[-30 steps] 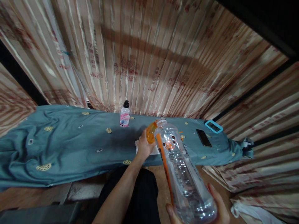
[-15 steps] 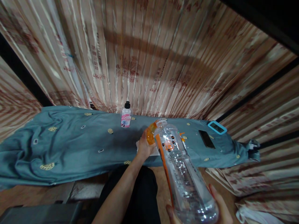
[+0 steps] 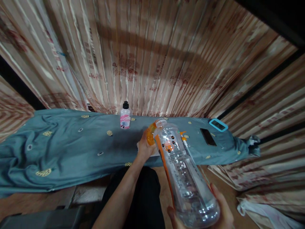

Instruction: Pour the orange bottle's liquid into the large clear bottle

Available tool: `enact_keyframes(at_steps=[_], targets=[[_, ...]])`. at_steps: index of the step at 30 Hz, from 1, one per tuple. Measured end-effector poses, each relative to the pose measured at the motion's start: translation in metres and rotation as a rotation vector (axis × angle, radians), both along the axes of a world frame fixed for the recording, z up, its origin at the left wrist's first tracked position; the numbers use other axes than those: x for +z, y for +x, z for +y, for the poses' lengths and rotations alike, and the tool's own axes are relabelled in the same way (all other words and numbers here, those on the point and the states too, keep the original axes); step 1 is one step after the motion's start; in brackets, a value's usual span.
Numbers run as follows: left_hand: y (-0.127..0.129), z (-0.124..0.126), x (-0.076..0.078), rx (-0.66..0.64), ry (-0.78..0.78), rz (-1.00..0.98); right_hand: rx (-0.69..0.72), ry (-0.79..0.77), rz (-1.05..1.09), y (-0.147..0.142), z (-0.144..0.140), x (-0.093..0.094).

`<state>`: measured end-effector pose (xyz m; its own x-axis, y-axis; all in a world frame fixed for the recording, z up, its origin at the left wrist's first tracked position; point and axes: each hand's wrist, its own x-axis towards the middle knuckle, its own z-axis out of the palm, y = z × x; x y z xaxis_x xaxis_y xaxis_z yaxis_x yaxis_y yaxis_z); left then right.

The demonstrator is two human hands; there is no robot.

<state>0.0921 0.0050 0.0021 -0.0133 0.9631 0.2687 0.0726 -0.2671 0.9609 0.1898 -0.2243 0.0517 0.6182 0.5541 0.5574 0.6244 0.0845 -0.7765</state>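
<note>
My left hand (image 3: 144, 149) is closed around a small translucent orange bottle (image 3: 150, 135) above the cloth-covered surface. With my right hand (image 3: 223, 206) I grip the lower end of a large clear plastic bottle (image 3: 187, 178) that has an orange-edged label. The large bottle lies tilted, its mouth against the top of the orange bottle. Whether liquid is passing between them cannot be made out. A white sheet (image 3: 155, 152) shows partly beneath my left hand. Just beyond the clear bottle is an orange and white spray head (image 3: 183, 136), partly hidden.
On the green patterned cloth (image 3: 71, 143) stands a black-capped bottle with a pink label (image 3: 125, 116). To the right lie a dark phone (image 3: 208, 137) and a blue-framed digital timer (image 3: 218, 125). A pleated curtain (image 3: 143, 63) hangs behind, with dark poles at both sides.
The view has shifted slightly, so everything sits a little further left and higher. Both hands keep their grips, and the two bottles stay mouth to mouth.
</note>
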Motion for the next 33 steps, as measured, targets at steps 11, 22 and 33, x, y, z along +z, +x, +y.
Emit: enact_keyframes(at_steps=[11,22,33], targets=[[-0.005,-0.003,0.011,-0.012,-0.001,0.045,-0.071,-0.01,-0.197,-0.003,0.001,0.011],[-0.001,-0.001,0.001,-0.009,-0.004,0.032,-0.067,-0.024,-0.057,0.003,-0.001,0.001],[-0.004,-0.001,-0.002,-0.087,0.066,-0.083,-0.055,0.108,-0.223,-0.007,0.005,0.011]])
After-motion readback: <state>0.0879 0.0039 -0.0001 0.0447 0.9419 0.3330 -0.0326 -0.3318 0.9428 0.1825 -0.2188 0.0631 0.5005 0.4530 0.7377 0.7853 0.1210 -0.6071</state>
